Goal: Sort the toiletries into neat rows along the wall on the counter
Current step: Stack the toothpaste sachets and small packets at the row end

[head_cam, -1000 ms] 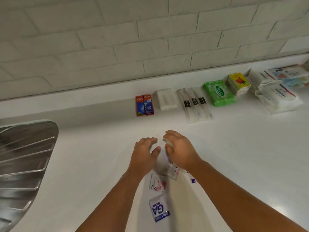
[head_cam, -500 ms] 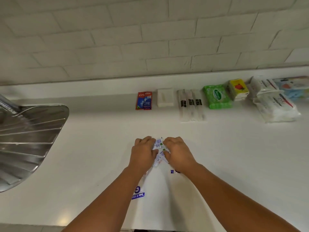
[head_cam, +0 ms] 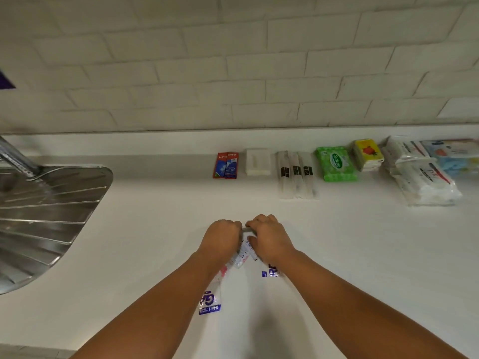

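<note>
My left hand (head_cam: 223, 237) and my right hand (head_cam: 269, 237) sit knuckle to knuckle on the white counter (head_cam: 129, 255), fingers curled round a small bunch of white sachets (head_cam: 243, 251). A pink-printed sachet (head_cam: 222, 272) shows under my left wrist. A blue-printed sachet (head_cam: 209, 303) lies beneath my left forearm, another blue-printed sachet (head_cam: 270, 271) by my right wrist. Along the wall stand two red toothpaste sachets (head_cam: 226, 165), a white soap box (head_cam: 258, 161), three wrapped toothbrushes (head_cam: 296, 174), a green wipes pack (head_cam: 336, 164) and yellow tissue packs (head_cam: 368, 154).
White tissue packs (head_cam: 425, 181) and a pale blue pack (head_cam: 453, 154) crowd the far right by the wall. A steel sink drainer (head_cam: 46, 216) with a tap (head_cam: 18, 156) fills the left. A brick-tiled wall (head_cam: 233, 73) rises behind the counter ledge.
Both hands closed in on the sachets and drew them together into one bunch; the fingers now curl tighter over it. The view tilted up, showing more wall and sink.
</note>
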The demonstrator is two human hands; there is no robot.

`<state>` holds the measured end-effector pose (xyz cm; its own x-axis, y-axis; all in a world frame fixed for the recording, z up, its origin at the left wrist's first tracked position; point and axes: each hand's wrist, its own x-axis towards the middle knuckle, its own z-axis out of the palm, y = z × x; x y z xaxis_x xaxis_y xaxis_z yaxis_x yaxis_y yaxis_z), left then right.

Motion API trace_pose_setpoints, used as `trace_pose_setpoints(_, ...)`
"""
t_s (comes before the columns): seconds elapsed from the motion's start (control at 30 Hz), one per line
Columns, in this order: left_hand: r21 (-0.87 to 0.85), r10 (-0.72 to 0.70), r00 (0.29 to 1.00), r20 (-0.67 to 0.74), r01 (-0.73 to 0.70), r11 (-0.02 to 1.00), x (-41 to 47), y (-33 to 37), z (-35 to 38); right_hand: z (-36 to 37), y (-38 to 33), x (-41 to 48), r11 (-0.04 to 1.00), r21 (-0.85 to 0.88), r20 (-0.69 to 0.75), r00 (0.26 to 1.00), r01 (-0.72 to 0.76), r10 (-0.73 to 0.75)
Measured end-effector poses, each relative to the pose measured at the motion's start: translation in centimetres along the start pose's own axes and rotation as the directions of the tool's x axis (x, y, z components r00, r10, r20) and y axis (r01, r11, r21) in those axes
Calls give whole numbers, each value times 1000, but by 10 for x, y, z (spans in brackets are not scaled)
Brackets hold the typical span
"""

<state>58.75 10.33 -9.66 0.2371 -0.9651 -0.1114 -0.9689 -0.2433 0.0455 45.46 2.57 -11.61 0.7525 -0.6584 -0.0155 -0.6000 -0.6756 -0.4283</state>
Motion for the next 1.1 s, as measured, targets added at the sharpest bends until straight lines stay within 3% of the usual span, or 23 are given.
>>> trace_pose_setpoints(0.07,-68,-15,996,-84,10,998,-2,-9,-2,2,-3,6,999,48,-36,999,-24,26)
trace_pose_setpoints(0.13,-234,-33,984,-174,-9,972,-4,-22,-2,3,-9,12,974,216,-93,991,-73,95)
trace_pose_setpoints(0.23,-517,-90,975,-204,-29,856,-2,-45,-12,-4,-22,27,843,518,-83,972,-148,221)
trace_pose_setpoints(0.37,-699,-148,980,-135,12,715,10,-73,-22,-8,-42,54,649,739,-38,951,-180,306)
trace_pose_setpoints(0.57,-834,-233,971,-47,90,544,36,-115,-31,-4,-67,95,551,813,-49,921,-188,387)
trace_pose_setpoints(0.67,-880,-247,969,-4,114,461,57,-138,-26,9,-78,118,429,877,-14,882,-215,470)
trace_pose_setpoints(0.8,-948,-316,947,58,152,280,83,-157,-20,21,-90,147,358,899,18,837,-253,547)
trace_pose_setpoints(0.97,-980,-259,961,95,135,144,106,-179,-10,29,-107,186,210,952,54,798,-223,601)
trace_pose_setpoints(1.03,-978,-297,951,83,136,161,115,-188,-10,30,-113,199,226,943,63,800,-243,597)
trace_pose_setpoints(1.1,-981,-325,942,79,132,142,125,-200,-15,28,-114,213,312,909,35,798,-275,601)
